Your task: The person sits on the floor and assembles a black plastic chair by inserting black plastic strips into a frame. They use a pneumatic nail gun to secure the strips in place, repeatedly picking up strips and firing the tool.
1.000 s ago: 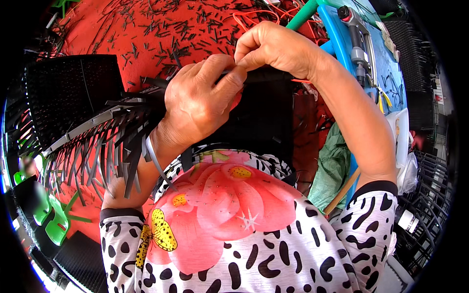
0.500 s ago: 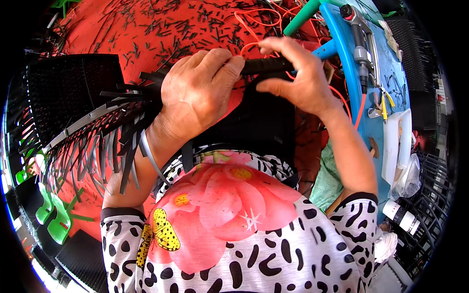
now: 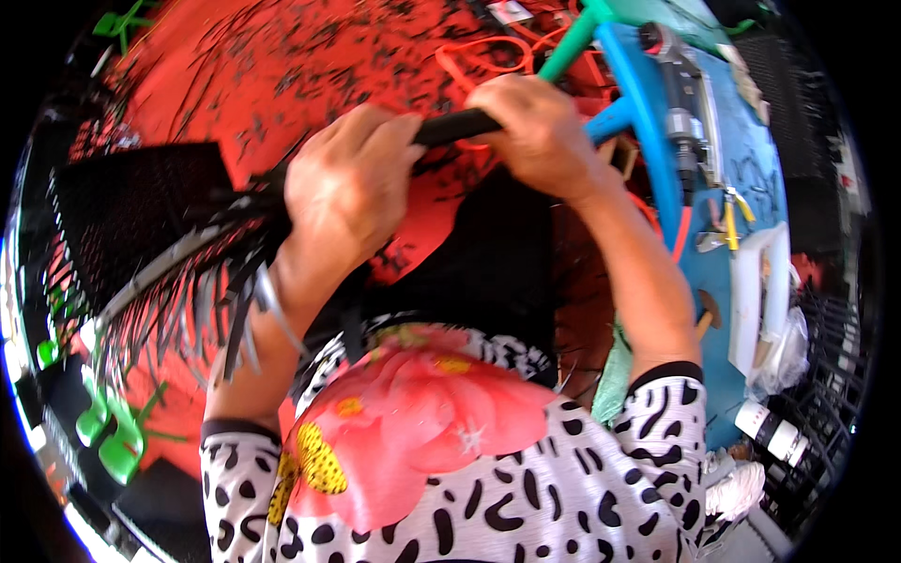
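A black bar [image 3: 455, 127] that looks wrapped in flat strip runs between my two hands, above the floor in front of me. My left hand [image 3: 343, 178] is closed round its left part, fingers curled over the top. Further right, my right hand [image 3: 535, 127] is closed over the bar, knuckles up and slightly blurred. To the left of my left hand, many loose black and grey strips [image 3: 206, 300] hang from a curved grey bar [image 3: 164, 261], some lying across my left forearm. Behind them stands a black woven panel [image 3: 141, 197].
Black offcuts litter the red floor [image 3: 282, 84]. An orange hose [image 3: 483, 52] coils at the back. On the right, a blue table [image 3: 723, 310] carries a power tool [image 3: 678, 103], yellow-handled pliers [image 3: 732, 216], a hammer [image 3: 708, 311] and a white tray [image 3: 758, 300]. Green chairs [image 3: 114, 432] stand lower left.
My right hand was open around the bar's right end and is now closed over it, further left. My left hand has shifted slightly left and down, still gripping the bar.
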### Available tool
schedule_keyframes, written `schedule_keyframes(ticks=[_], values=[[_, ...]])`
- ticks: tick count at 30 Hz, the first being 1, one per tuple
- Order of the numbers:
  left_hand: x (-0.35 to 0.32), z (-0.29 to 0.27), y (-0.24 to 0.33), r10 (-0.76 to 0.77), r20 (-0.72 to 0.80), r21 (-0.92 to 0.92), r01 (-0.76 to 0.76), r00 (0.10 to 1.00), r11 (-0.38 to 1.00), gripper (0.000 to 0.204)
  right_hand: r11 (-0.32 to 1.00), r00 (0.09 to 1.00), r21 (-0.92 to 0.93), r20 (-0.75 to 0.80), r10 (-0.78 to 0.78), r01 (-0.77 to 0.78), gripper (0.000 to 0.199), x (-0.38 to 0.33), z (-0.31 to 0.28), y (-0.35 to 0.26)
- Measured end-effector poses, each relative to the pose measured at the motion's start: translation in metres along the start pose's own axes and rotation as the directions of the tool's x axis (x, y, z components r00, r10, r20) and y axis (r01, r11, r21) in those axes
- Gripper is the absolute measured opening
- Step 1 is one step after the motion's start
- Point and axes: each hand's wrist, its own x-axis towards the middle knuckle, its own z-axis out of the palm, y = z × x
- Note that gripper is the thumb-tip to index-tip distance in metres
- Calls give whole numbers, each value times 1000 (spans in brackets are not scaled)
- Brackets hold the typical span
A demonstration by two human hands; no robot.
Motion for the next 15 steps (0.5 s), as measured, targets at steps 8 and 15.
schedule_keyframes(ticks=[8,15], values=[[12,16,7,-73,43,-24,74,996,997,25,786,799,146,74,597,-601,48,-9,-67,69],[7,25,10,-44,57,-32,46,997,998,27,111,243,-601,-143,959,-792,61,-99,-146,217]])
